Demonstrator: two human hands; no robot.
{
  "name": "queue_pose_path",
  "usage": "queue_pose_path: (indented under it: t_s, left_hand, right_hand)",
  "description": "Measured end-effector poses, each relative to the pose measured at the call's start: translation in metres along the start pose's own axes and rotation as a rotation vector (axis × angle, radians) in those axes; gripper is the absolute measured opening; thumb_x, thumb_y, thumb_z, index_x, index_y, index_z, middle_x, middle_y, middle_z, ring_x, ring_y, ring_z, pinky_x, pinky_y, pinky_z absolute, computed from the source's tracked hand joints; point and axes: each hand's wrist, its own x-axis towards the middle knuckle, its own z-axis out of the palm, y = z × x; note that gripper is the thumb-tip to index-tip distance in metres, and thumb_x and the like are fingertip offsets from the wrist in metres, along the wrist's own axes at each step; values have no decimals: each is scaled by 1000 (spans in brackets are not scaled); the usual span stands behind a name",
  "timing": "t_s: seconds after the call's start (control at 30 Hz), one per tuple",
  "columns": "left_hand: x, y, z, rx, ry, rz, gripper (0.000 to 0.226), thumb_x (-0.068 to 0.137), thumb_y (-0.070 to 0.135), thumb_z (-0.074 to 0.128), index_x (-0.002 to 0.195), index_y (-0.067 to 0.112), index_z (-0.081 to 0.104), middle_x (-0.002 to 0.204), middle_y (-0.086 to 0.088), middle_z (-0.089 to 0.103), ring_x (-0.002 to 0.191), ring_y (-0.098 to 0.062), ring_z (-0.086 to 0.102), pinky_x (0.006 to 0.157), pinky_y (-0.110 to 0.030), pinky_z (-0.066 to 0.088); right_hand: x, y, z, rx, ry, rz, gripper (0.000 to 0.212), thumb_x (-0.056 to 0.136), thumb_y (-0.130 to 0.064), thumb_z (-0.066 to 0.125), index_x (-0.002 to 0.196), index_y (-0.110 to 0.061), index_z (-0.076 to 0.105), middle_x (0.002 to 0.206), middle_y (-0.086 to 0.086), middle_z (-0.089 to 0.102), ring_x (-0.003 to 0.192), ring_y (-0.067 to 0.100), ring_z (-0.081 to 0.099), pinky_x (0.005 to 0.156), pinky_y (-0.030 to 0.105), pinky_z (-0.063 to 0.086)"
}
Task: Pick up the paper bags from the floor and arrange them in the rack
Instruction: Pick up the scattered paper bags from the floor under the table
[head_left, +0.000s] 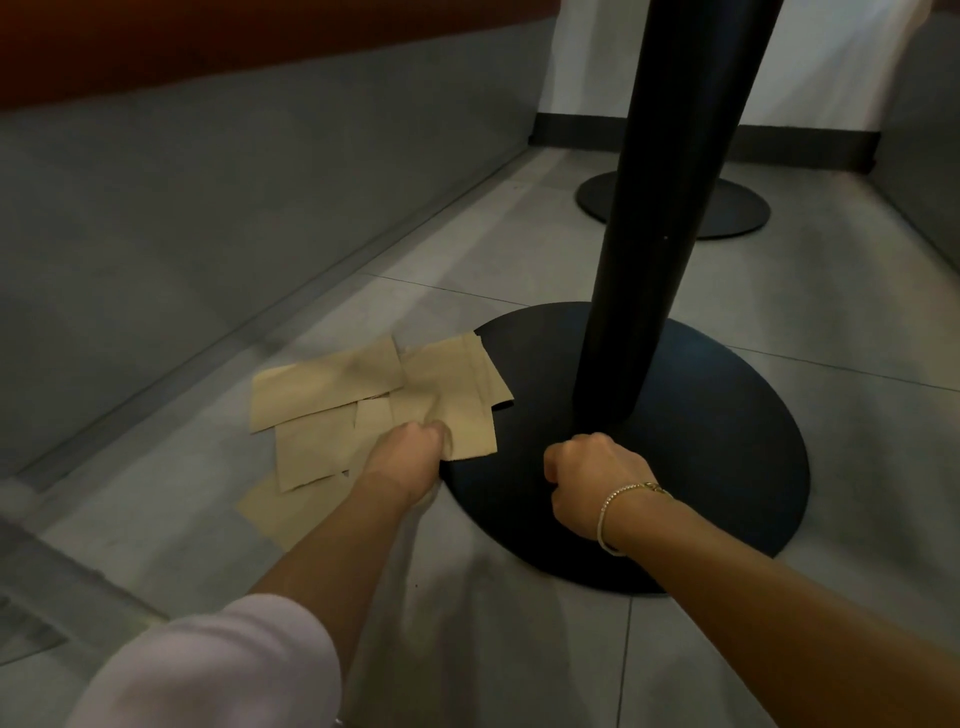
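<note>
Beside the table base (675, 441), the left hand (410, 447) pinches paper bags (332, 400) (pickup underway); the right hand (592, 473) is fisted, empty. Next: gather the rest.

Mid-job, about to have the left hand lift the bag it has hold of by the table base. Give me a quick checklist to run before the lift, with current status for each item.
1. Left hand grips a paper bag: ok, fingers curled on its near edge.
2. One bag only in the grip: cannot tell; the bags overlap under the hand.
3. Gripped bag free of the table base: not ok, one corner lies over the base's rim.
4. Right hand free to help: ok, curled over the base and seems to hold nothing.
5. Other bags within reach: ok, spread on the floor beside the left hand.
6. Rack located: cannot tell, not in view.
</note>
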Motion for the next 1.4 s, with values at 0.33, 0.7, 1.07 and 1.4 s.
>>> queue_pose_path:
  t_s: [0.33,0.7,1.07,1.4]
  left_hand:
    - [-22,13,-47,-304,391,211,33,71,25,41,92,21,67,81,1,64,84,-23,57,78,-27,44]
    - [-20,26,-48,-827,364,-43,72,78,28,72,138,13,35,130,-1,45,119,-15,44,101,-30,41]
    - [-11,48,8,-149,31,174,38,93,22,45,128,9,50,127,-10,52,119,-24,46,98,-30,38]
    - [-30,65,-24,-511,152,228,15,92,15,50,89,10,63,76,-3,58,78,-23,58,65,-30,41]
  right_hand:
    - [3,-1,10,93,317,-45,73,84,-31,63,143,-22,21,141,8,31,127,26,34,98,36,42]
    - [-6,13,-23,249,643,127,31,97,-15,43,127,-15,46,110,10,59,92,26,58,67,31,43]
    - [-16,30,-17,249,648,155,29,95,-18,48,124,-13,48,112,8,55,98,26,58,68,30,43]
    - [-51,53,-30,245,627,148,23,95,-15,47,116,-11,55,108,10,61,93,25,59,61,26,41]
